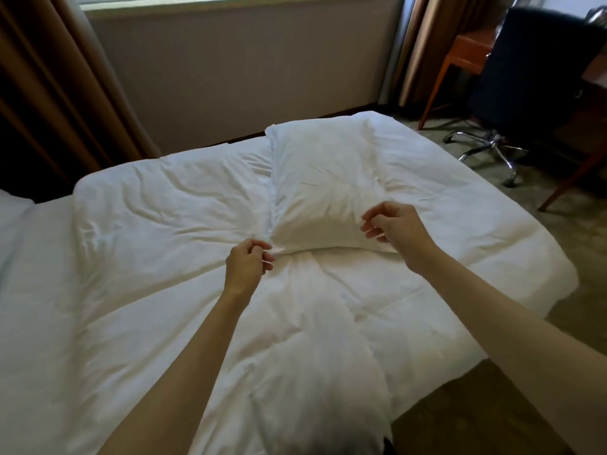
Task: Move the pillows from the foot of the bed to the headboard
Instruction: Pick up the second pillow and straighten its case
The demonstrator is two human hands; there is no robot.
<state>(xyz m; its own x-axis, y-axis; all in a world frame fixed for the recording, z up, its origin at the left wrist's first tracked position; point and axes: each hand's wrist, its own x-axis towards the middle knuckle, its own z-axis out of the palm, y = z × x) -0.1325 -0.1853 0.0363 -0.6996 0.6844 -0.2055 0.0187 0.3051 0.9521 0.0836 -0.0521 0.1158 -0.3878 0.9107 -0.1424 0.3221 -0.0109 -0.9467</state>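
Centre frame: pillow (323, 188) lies on white duvet (164, 290). Left hand (248, 262) pinches its near-left corner; right hand (399, 231) hovers over near-right edge (fingers curled, holding nothing).

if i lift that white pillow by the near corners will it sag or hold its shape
The pillow looks puffy and creased, so it would probably sag in the middle. It seems light for its bulk, barely sinking into the duvet. The left hand pinches fabric at the corner, so the loose case may stretch first.

Brown curtains (49, 87), black office chair (525, 77)
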